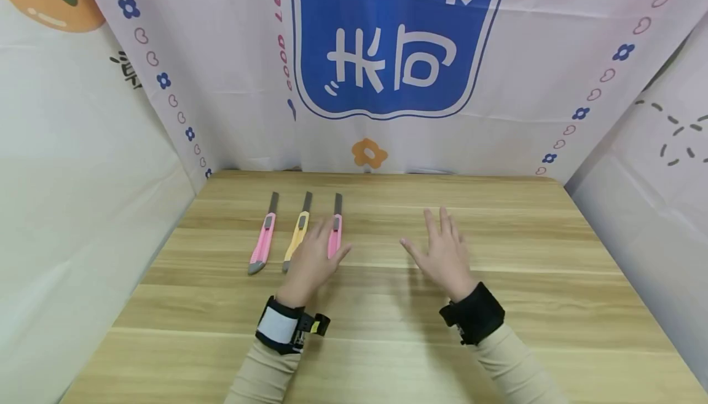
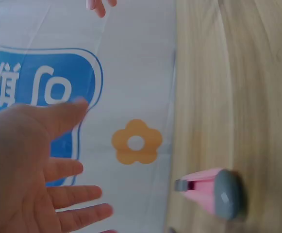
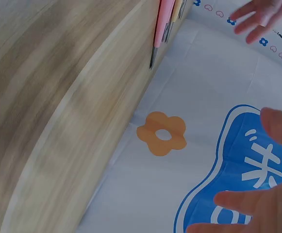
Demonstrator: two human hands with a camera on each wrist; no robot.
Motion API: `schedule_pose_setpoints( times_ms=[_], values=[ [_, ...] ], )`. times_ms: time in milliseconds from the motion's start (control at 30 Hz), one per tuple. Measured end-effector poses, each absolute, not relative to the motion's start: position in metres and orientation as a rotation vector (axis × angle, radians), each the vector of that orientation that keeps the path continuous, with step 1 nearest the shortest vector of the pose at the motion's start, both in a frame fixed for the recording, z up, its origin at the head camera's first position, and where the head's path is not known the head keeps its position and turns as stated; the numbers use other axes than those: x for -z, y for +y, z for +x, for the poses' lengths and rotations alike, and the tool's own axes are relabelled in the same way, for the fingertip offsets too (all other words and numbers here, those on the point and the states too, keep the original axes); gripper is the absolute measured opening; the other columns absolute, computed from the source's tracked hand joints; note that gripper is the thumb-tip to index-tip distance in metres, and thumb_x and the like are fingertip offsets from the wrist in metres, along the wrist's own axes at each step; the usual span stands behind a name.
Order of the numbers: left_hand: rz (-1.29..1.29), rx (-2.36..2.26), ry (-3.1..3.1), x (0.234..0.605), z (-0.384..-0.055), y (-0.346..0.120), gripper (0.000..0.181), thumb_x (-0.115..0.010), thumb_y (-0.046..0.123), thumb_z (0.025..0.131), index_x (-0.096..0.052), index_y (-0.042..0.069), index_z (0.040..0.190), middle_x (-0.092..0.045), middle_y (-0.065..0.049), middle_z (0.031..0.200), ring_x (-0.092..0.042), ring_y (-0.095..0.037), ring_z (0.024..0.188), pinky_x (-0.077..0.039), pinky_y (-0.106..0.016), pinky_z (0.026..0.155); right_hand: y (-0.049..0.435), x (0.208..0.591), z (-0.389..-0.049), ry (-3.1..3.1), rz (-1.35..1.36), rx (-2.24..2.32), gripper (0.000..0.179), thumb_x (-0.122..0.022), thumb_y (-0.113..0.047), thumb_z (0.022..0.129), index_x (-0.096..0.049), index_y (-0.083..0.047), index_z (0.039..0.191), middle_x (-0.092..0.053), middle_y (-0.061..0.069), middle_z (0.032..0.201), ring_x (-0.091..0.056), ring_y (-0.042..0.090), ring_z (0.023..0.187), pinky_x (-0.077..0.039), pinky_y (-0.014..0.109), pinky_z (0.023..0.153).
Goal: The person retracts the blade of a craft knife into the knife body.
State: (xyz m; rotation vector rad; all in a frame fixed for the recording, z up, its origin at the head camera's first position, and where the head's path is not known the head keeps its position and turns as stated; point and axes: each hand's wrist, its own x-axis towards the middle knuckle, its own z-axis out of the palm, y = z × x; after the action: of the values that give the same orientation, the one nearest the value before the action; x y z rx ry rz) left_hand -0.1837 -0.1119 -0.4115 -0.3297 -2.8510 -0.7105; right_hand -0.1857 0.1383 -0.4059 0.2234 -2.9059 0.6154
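On the left half of the surface (image 1: pixel 376 336), a left pink cutter (image 1: pixel 263 241) and a yellow cutter (image 1: pixel 297 235) lie lengthwise toward the far edge, dark ends tipped slightly right, the yellow partly hidden by the left hand (image 1: pixel 312 262). Left hand nearest, raised, grip spread and holding nothing, fingers forward; right pink cutter (image 1: pixel 335 241) by its thumb side, almost straight fore-and-aft. Right hand (image 1: pixel 445 259) farther right, also raised, fingers spread forward, thumb toward the cutters, nothing held.
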Motion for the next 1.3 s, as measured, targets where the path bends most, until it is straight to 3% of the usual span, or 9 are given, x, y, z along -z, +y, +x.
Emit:
schedule_pose_setpoints(
  times_ms=[100, 367, 500, 667, 900, 1167, 1300],
  values=[
    [-0.292, 0.796, -2.813, 0.421, -0.188, -0.113, 0.068, -0.060, 0.038, 0.089, -0.039, -0.001, 0.140, -0.049, -0.028, 0.135, -0.047, -0.038, 0.122, -0.046, -0.052, 0.100, 0.137, 0.408, -0.188, -2.866, 0.225, -0.688, 0.080, -0.050, -0.052, 0.090, -0.026, 0.002, 0.145, -0.016, 0.035, 0.150, -0.018, 0.051, 0.134, -0.028, 0.070, 0.103],
    [-0.150, 0.971, -2.758, 0.443, -0.200, -0.112, 0.065, -0.069, 0.020, 0.083, -0.041, -0.004, 0.138, -0.052, -0.029, 0.130, -0.047, -0.039, 0.118, -0.042, -0.052, 0.103, 0.133, 0.410, -0.192, -2.815, 0.191, -0.908, 0.073, -0.052, -0.042, 0.093, -0.028, 0.005, 0.143, -0.032, 0.035, 0.144, -0.032, 0.048, 0.129, -0.035, 0.064, 0.103],
    [-0.081, 0.959, -2.779, 0.453, -0.203, -0.112, 0.064, -0.070, 0.017, 0.081, -0.045, -0.007, 0.134, -0.055, -0.028, 0.127, -0.049, -0.037, 0.114, -0.045, -0.051, 0.099, 0.130, 0.412, -0.193, -2.809, 0.158, -1.050, 0.072, -0.052, -0.039, 0.093, -0.028, 0.006, 0.143, -0.036, 0.033, 0.143, -0.036, 0.047, 0.127, -0.036, 0.062, 0.104],
    [0.030, 0.956, -2.787, 0.461, -0.204, -0.113, 0.059, -0.072, 0.019, 0.079, -0.052, -0.007, 0.127, -0.056, -0.028, 0.120, -0.051, -0.038, 0.104, -0.049, -0.051, 0.087, 0.126, 0.415, -0.196, -2.767, 0.139, -1.181, 0.067, -0.053, -0.035, 0.094, -0.030, 0.007, 0.142, -0.044, 0.033, 0.137, -0.043, 0.044, 0.122, -0.042, 0.061, 0.099],
    [0.169, 0.996, -2.820, 0.469, -0.201, -0.113, 0.062, -0.073, 0.024, 0.077, -0.053, -0.006, 0.127, -0.049, -0.030, 0.124, -0.049, -0.039, 0.103, -0.049, -0.051, 0.082, 0.120, 0.420, -0.199, -2.736, 0.123, -1.303, 0.063, -0.053, -0.033, 0.095, -0.033, 0.006, 0.140, -0.052, 0.034, 0.129, -0.052, 0.044, 0.114, -0.050, 0.058, 0.091],
    [0.201, 0.929, -2.874, 0.476, -0.201, -0.111, 0.060, -0.076, 0.027, 0.069, -0.059, -0.008, 0.114, -0.053, -0.026, 0.106, -0.047, -0.033, 0.089, -0.048, -0.045, 0.069, 0.117, 0.419, -0.202, -2.687, 0.091, -1.424, 0.060, -0.051, -0.034, 0.095, -0.037, 0.004, 0.139, -0.055, 0.033, 0.127, -0.055, 0.042, 0.111, -0.052, 0.056, 0.089],
    [0.213, 0.944, -2.872, 0.476, -0.203, -0.106, 0.058, -0.077, 0.025, 0.068, -0.060, -0.008, 0.112, -0.052, -0.023, 0.101, -0.047, -0.031, 0.086, -0.048, -0.043, 0.069, 0.117, 0.419, -0.204, -2.668, 0.078, -1.455, 0.057, -0.051, -0.033, 0.096, -0.040, 0.004, 0.138, -0.056, 0.032, 0.126, -0.056, 0.041, 0.110, -0.052, 0.055, 0.089]
  ],
)
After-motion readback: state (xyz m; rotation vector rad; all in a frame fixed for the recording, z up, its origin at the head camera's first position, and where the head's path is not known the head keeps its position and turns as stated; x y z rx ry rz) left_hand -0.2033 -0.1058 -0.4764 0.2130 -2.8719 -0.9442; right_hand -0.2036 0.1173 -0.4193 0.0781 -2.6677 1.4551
